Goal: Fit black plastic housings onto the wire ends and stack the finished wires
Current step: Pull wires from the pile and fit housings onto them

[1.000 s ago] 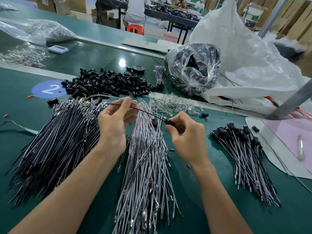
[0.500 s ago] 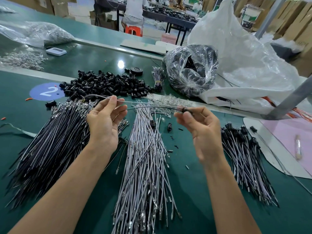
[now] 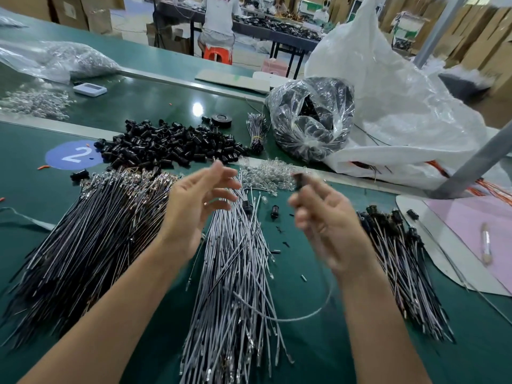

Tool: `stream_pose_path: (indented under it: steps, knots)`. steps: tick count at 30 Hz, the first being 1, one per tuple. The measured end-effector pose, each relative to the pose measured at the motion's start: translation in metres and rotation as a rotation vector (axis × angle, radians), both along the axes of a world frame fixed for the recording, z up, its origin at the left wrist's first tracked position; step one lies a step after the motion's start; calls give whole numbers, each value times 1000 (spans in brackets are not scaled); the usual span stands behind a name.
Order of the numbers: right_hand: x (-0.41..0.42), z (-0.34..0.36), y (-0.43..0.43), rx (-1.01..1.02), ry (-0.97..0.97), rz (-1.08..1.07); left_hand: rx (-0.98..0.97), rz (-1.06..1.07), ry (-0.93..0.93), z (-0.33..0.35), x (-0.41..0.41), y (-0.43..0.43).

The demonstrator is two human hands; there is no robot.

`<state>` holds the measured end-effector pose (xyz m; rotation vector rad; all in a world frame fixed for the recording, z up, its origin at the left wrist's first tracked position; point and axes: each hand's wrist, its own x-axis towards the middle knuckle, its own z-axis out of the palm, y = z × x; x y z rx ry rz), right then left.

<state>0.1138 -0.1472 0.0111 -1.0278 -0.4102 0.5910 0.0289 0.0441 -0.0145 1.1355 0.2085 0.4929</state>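
My right hand pinches a black plastic housing between thumb and fingertips; its grey wire hangs down in a loop under the hand. My left hand hovers empty with relaxed fingers above the wire piles. A heap of loose black housings lies behind. Below the hands lie a pile of dark wires and a pile of grey wires. The stack of finished wires with housings lies at the right. Both hands are motion-blurred.
A clear bag of black parts and a big white sack stand at the back right. Clear small parts lie beyond the hands. Loose housings dot the green mat. A pink sheet lies far right.
My left hand let go of the wire and opened. My right hand swung the housing end up and right, and the freed wire now droops in a loop beneath it.
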Motion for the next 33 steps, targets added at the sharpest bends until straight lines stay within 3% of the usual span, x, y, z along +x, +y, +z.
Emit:
stream_pose_path:
  steps: [3,11,20,26,33]
  knots:
    - [-12,-10,20,-371,-360,-46,214,-98,49,-3,1,-14]
    - [-21,-17,32,-448,-583,-137,148,-101,-15,-6,4,-19]
    - [-22,-21,33,-493,-605,-179,83,-21,-125,-3,4,-22]
    - [-26,-19,33,-372,-546,-200,152,-7,-112,-5,3,-27]
    - [-28,-19,36,-268,-480,-180,72,-52,-155,0,0,-25]
